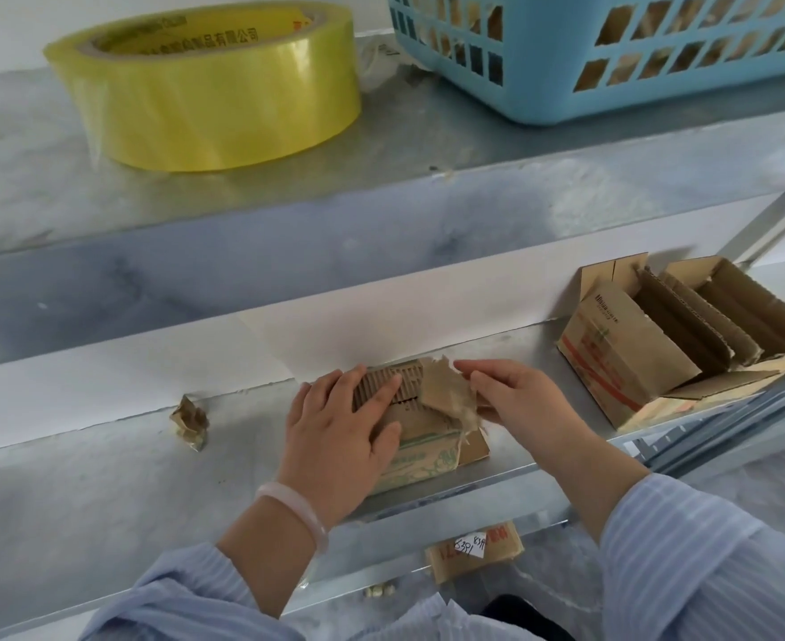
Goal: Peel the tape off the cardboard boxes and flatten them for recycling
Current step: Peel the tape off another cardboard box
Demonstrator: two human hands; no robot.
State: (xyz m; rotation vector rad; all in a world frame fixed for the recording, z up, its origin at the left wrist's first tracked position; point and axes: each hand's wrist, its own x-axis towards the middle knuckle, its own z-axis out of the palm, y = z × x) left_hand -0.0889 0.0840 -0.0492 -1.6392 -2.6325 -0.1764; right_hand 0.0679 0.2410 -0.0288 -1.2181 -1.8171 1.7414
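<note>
left hand (339,437) lies flat, fingers straight, pressing down on small cardboard box (432,455) at frame centre, on lower metal shelf (103,478). right hand (515,400) pinches peeled tape strip (446,393) (brown paper layer torn up with it), lifted off the box top. crumpled tape wad (190,421) left of centre. opened boxes (635,358) at right edge. yellow tape roll (210,90) and blue basket (612,62) along top of frame.

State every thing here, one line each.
small box: top layer torn, corrugation exposed
peeled strip: half lifted, attached
left hand: pressing flat on small box
right hand: pinching peeled strip
open boxes: flaps up, unflattened
tape roll: lying flat
tape wad: crumpled
basket: holds cardboard
</note>
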